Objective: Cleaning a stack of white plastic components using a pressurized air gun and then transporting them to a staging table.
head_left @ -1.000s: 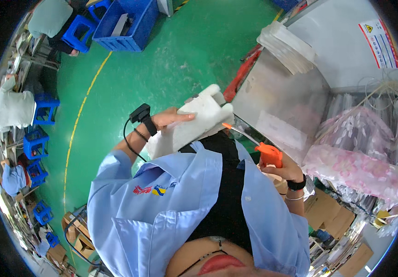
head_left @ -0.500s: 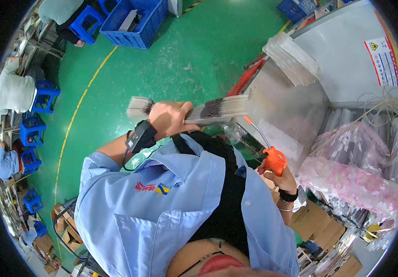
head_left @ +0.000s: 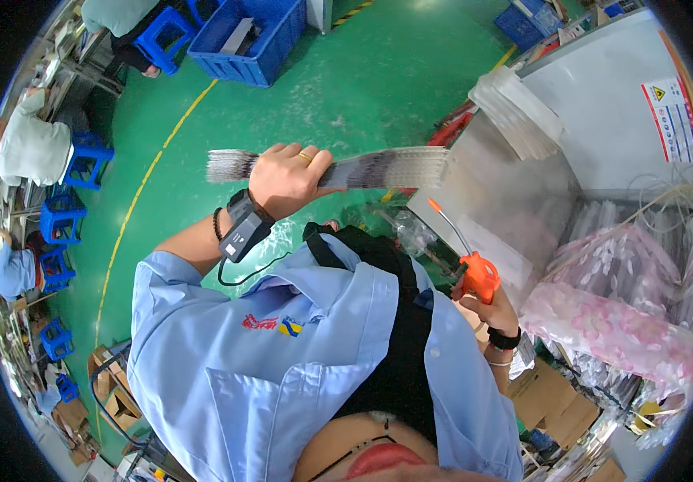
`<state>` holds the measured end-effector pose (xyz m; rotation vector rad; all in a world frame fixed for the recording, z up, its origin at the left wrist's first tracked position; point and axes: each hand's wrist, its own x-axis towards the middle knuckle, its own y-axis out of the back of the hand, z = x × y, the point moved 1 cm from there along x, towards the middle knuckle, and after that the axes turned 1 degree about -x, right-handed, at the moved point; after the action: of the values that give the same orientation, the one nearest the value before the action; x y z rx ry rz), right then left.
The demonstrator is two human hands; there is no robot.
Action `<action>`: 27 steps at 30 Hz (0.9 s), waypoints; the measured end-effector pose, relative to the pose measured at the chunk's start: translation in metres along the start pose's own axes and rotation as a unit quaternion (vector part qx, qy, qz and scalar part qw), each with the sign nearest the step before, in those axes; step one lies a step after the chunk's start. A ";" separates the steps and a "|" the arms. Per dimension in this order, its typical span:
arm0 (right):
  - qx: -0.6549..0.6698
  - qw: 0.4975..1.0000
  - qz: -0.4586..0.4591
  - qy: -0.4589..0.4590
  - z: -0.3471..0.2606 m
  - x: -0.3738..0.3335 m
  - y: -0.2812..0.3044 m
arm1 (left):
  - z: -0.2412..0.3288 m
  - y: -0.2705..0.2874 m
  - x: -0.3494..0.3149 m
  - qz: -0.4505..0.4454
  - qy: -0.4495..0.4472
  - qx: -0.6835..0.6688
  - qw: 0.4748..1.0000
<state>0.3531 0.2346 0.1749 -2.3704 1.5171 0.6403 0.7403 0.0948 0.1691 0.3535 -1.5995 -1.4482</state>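
Observation:
My left hand is wrapped round a bundle of long, thin, flat strips, pale at both ends with a dark band near the middle. The bundle lies nearly level, and its right end reaches the edge of the metal table. In my right hand, lower and to the right, is an air blow gun with an orange body. Its thin, bent metal nozzle ends in an orange tip, pointing up and left toward the bundle's right end, a little apart from it. My fingers on the gun's trigger side are partly hidden.
A similar pale stack lies on the metal table at right. Pink-patterned plastic wrap covers goods beyond my right arm. A blue crate stands on the green floor. Along the left, people sit on blue stools at benches.
My left hand has turned and risen slightly with the bundle, whose left end now sits higher. The blow gun stays almost in place. The whole view has shifted a little.

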 end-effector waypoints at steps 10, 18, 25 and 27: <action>0.045 0.995 -0.078 0.029 -0.035 0.005 -0.009 | -0.040 -0.056 -0.037 -0.240 0.257 -0.519 0.779; -0.110 0.986 -0.114 -0.057 -0.040 0.023 -0.013 | -0.012 -0.159 -0.125 -0.177 0.444 -0.813 0.333; -0.247 0.962 -0.099 -0.057 -0.055 0.042 -0.016 | -0.022 -0.159 -0.129 -0.179 0.441 -0.747 0.465; -0.272 0.959 -0.060 -0.058 -0.048 0.049 -0.012 | -0.018 -0.155 -0.123 -0.110 0.448 -0.783 0.417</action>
<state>0.3923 0.1800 0.1927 -2.7176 1.2504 1.2781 0.7655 0.1313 -0.0248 0.0839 0.9822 -1.7677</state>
